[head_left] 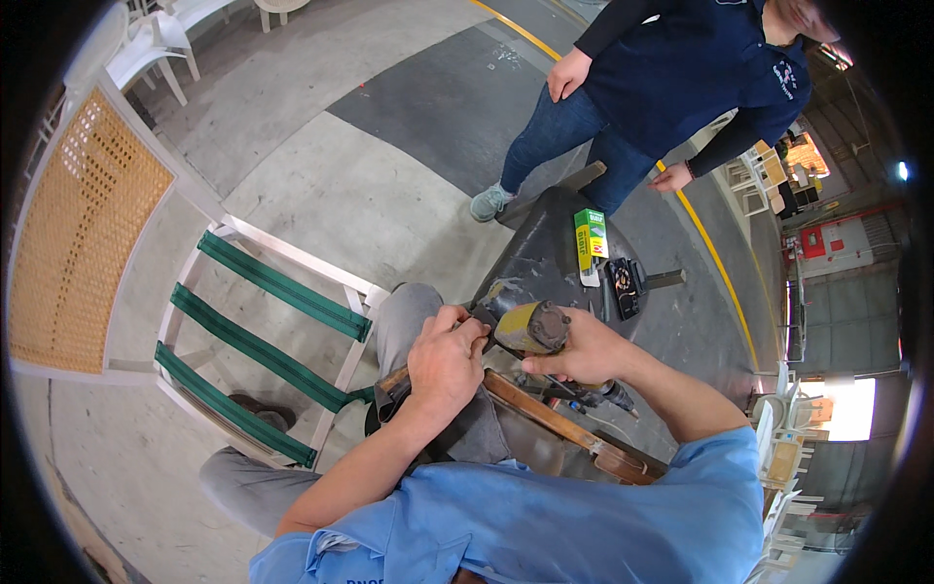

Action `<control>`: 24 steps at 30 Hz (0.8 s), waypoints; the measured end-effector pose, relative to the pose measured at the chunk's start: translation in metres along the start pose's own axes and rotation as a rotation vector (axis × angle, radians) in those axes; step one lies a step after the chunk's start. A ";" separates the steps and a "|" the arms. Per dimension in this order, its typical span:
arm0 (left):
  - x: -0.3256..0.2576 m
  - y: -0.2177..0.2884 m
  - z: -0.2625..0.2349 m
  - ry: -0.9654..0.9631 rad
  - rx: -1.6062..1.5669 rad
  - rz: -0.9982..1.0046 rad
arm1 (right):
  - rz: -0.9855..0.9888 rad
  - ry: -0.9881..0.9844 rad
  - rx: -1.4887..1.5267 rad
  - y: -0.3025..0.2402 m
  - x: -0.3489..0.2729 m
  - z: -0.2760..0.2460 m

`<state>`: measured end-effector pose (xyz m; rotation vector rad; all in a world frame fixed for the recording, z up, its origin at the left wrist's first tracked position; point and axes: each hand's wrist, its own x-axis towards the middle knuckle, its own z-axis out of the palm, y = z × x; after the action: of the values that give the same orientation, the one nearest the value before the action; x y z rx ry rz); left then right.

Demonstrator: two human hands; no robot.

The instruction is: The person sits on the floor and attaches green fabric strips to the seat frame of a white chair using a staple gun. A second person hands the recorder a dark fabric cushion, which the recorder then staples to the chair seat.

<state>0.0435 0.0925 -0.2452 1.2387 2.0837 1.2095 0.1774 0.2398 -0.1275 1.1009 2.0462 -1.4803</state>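
My right hand [592, 350] is wrapped around a pneumatic staple gun [530, 329] with a worn yellowish body and a dark round cap. My left hand [446, 358] is closed, its fingertips pressed together at the gun's dark front end; what they pinch is hidden. To my left stands a pale wooden chair frame [277, 237] with a woven cane back [83, 229]. Three dark green webbing straps [258, 343] cross its seat opening. One strap's end runs toward my left wrist, where my forearm and lap hide it.
Beyond my hands, a dark padded surface [545, 243] holds a green and yellow box [590, 243] and a small black case [625, 285]. A wooden bar [545, 411] lies below my hands. A co-worker [671, 97] stands close at the upper right. White chairs [151, 49] stand behind.
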 end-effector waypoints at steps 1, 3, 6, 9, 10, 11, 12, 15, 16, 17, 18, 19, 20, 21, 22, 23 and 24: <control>0.000 0.000 0.000 0.000 0.005 0.005 | 0.012 0.012 -0.027 -0.004 -0.001 0.001; -0.001 -0.001 0.002 0.006 0.037 0.016 | 0.031 0.036 -0.077 -0.015 -0.003 0.004; -0.001 0.000 0.005 -0.004 0.058 0.026 | -0.034 0.053 -0.116 -0.008 -0.001 0.004; 0.001 -0.002 0.003 0.000 0.014 0.035 | 0.020 0.008 0.008 -0.007 -0.004 -0.001; 0.002 -0.003 0.001 0.005 -0.009 0.038 | -0.003 0.008 0.095 -0.001 -0.005 -0.004; 0.005 -0.004 -0.001 0.002 -0.048 -0.015 | -0.032 0.006 0.183 0.009 -0.006 -0.008; 0.006 -0.006 -0.003 -0.005 -0.083 -0.073 | -0.059 -0.001 0.275 0.019 -0.006 -0.012; 0.010 -0.018 -0.009 -0.029 -0.089 -0.136 | -0.077 0.156 0.400 0.041 0.003 -0.034; 0.011 -0.024 -0.010 -0.030 -0.094 -0.128 | -0.096 0.215 0.367 0.054 0.015 -0.041; 0.013 -0.029 -0.008 -0.033 -0.103 -0.120 | -0.129 0.332 0.188 0.073 0.034 -0.044; 0.015 -0.028 -0.007 -0.055 -0.104 -0.134 | -0.150 0.453 0.007 0.095 0.052 -0.046; 0.018 -0.029 -0.006 -0.069 -0.102 -0.157 | -0.150 0.533 -0.144 0.109 0.069 -0.043; 0.020 -0.029 -0.005 -0.088 -0.103 -0.177 | -0.133 0.623 -0.297 0.123 0.083 -0.042; 0.021 -0.027 -0.006 -0.089 -0.107 -0.182 | -0.095 0.679 -0.414 0.128 0.096 -0.036; 0.022 -0.025 -0.006 -0.090 -0.113 -0.185 | -0.055 0.734 -0.532 0.134 0.105 -0.031; 0.021 -0.024 -0.007 -0.086 -0.112 -0.197 | 0.007 0.737 -0.518 0.134 0.114 -0.024; 0.021 -0.024 -0.009 -0.090 -0.120 -0.213 | 0.071 0.740 -0.504 0.134 0.120 -0.016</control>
<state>0.0148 0.1009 -0.2590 0.9724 1.9893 1.1427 0.2088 0.3173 -0.2879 1.6067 2.5976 -0.4652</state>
